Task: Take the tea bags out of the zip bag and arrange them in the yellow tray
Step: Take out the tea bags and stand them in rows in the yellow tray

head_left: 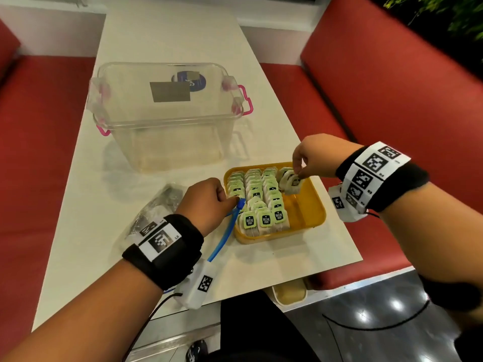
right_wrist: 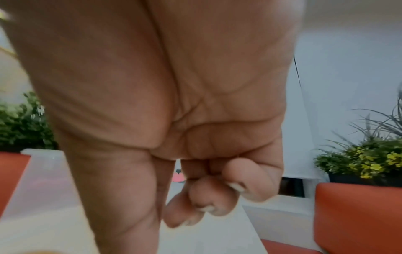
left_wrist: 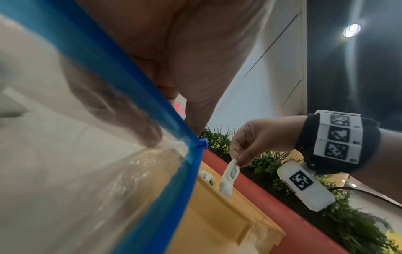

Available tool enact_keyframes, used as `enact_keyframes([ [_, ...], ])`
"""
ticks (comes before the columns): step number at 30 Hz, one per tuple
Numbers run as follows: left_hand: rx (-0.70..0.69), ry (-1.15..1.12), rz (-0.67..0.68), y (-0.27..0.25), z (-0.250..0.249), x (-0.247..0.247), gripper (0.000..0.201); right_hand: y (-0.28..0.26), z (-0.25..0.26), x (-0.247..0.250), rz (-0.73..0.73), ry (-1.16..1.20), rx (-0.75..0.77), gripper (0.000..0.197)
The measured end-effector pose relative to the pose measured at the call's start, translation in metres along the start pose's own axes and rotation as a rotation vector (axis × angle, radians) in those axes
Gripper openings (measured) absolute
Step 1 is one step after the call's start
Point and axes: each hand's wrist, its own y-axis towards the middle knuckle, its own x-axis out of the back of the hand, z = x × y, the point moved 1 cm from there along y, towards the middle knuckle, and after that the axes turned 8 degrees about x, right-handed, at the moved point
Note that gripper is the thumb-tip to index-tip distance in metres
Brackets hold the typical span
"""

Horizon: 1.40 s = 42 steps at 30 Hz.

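The yellow tray (head_left: 309, 218) sits at the table's near right, holding three packed rows of green-tagged tea bags (head_left: 266, 205). My right hand (head_left: 300, 165) pinches one tea bag (head_left: 291, 182) by its top and holds it over the start of a fourth row at the tray's far right. The same tea bag (left_wrist: 228, 178) hangs from the right hand (left_wrist: 239, 154) above the tray (left_wrist: 222, 214). My left hand (head_left: 209, 202) grips the clear zip bag (head_left: 156, 205) by its blue zip edge (head_left: 227, 231) just left of the tray. In the right wrist view the fingers (right_wrist: 206, 202) are curled.
An empty clear storage box (head_left: 164, 113) with pink latches stands on the white table (head_left: 183, 35) behind the tray. Red bench seats (head_left: 392, 87) flank the table on both sides. Planters with greenery (right_wrist: 369, 158) stand behind the bench.
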Motion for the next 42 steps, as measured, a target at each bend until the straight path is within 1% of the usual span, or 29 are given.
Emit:
enact_keyframes([
  [3, 0.041, -0.014, 0.008, 0.002, 0.001, -0.003, 0.032, 0.008, -0.006, -0.014, 0.052, -0.016, -0.045, 0.012],
  [8, 0.057, 0.002, 0.039, 0.003, 0.002, -0.004, 0.033, 0.023, -0.008, -0.029, 0.079, 0.022, -0.081, 0.013],
  [14, 0.055, -0.014, 0.046, 0.0, 0.001, -0.002, 0.032, 0.033, -0.007, -0.038, 0.035, 0.015, -0.064, 0.015],
  [18, 0.048, -0.01, 0.038, -0.003, 0.0, 0.0, 0.03, 0.038, -0.01, -0.04, 0.016, -0.005, -0.08, 0.016],
  [24, -0.008, -0.009, 0.022, -0.01, 0.0, 0.004, 0.022, 0.037, -0.014, -0.041, -0.01, -0.05, -0.099, 0.017],
  [27, -0.079, 0.008, -0.011, -0.019, 0.001, 0.009, 0.021, 0.031, -0.012, -0.036, -0.049, -0.045, -0.109, 0.016],
  [29, -0.148, 0.027, -0.029, -0.028, 0.003, 0.016, 0.022, 0.022, -0.009, -0.029, -0.107, -0.013, -0.112, 0.011],
  [31, -0.209, 0.063, -0.035, -0.038, 0.008, 0.027, 0.026, 0.011, -0.001, -0.022, -0.173, 0.043, -0.081, 0.009],
  [33, -0.231, 0.106, -0.036, -0.047, 0.017, 0.037, 0.032, 0.0, 0.012, -0.017, -0.228, 0.115, -0.03, 0.012],
  [36, -0.187, 0.17, -0.012, -0.059, 0.033, 0.047, 0.045, -0.017, 0.037, -0.01, -0.254, 0.209, 0.052, 0.014],
  [38, -0.135, 0.221, 0.013, -0.069, 0.043, 0.05, 0.049, -0.025, 0.059, -0.007, -0.254, 0.275, 0.115, 0.013],
  [40, -0.1, 0.241, 0.02, -0.075, 0.051, 0.05, 0.046, -0.033, 0.082, -0.006, -0.26, 0.37, 0.177, 0.011],
  [42, -0.078, 0.224, -0.008, -0.08, 0.058, 0.051, 0.032, -0.041, 0.11, -0.006, -0.26, 0.449, 0.246, 0.011],
])
